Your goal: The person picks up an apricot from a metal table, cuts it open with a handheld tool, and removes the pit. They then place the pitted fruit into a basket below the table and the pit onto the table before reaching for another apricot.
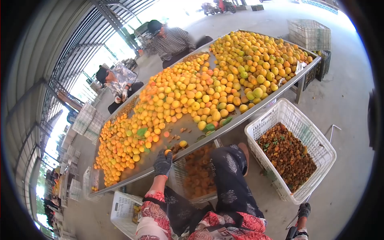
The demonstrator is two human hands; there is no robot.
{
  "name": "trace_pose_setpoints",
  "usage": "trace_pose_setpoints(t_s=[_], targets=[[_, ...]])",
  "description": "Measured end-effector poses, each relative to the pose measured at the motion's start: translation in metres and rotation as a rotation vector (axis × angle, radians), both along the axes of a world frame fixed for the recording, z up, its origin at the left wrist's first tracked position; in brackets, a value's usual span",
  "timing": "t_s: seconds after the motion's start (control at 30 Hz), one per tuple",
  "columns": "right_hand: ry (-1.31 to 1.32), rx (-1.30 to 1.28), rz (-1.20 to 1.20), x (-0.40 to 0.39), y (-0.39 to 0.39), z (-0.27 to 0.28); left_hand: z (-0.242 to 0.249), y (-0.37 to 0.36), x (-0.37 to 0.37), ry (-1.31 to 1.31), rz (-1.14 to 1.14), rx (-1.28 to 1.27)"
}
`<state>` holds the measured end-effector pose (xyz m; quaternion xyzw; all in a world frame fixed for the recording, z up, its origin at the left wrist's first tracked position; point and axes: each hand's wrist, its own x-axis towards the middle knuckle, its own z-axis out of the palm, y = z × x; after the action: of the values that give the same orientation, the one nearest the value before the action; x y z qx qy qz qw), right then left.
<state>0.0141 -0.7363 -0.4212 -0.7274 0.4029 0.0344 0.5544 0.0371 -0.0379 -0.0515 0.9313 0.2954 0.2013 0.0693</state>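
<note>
My left hand (163,163), in a dark grey glove, is at the near edge of the metal sorting table (176,127). Its fingers are closed round an orange apricot (167,152), partly covered by the fingertips. Another apricot (183,143) and some dark, spoiled bits lie just beyond. Heaps of yellow-orange apricots (176,96) with a few green leaves spread over the table. Far to the lower right, my right hand (304,210), also gloved, is closed on a thin metal rod (294,221) beside a white plastic crate (282,188).
Brown, spoiled fruit (286,156) fills the bottom of the right crate. Another crate (176,176) stands under the table edge by my legs, and a white crate (120,214) at lower left. Two people (172,42) sit across the table. Stacked crates (310,34) stand beyond its right end.
</note>
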Motion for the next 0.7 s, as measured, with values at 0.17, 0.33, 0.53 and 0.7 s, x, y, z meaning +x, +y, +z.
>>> trace_pose_setpoints(t_s=[0.17, 0.33, 0.53, 0.7], targets=[[-0.165, 0.145, -0.133, 0.051, -0.026, 0.048, -0.008, 0.014, 0.001, 0.010, -0.002, 0.010], [-0.262, 0.049, -0.110, 0.086, -0.052, 0.098, -0.010, 0.016, 0.000, 0.017, -0.021, 0.020], [-0.525, 0.275, 0.108, 0.091, -0.083, 0.159, -0.002, 0.016, -0.002, 0.091, -0.047, 0.004], [-0.795, 0.760, -0.117, 0.131, -0.111, 0.201, 0.000, 0.017, -0.006, 0.057, -0.068, -0.046]])
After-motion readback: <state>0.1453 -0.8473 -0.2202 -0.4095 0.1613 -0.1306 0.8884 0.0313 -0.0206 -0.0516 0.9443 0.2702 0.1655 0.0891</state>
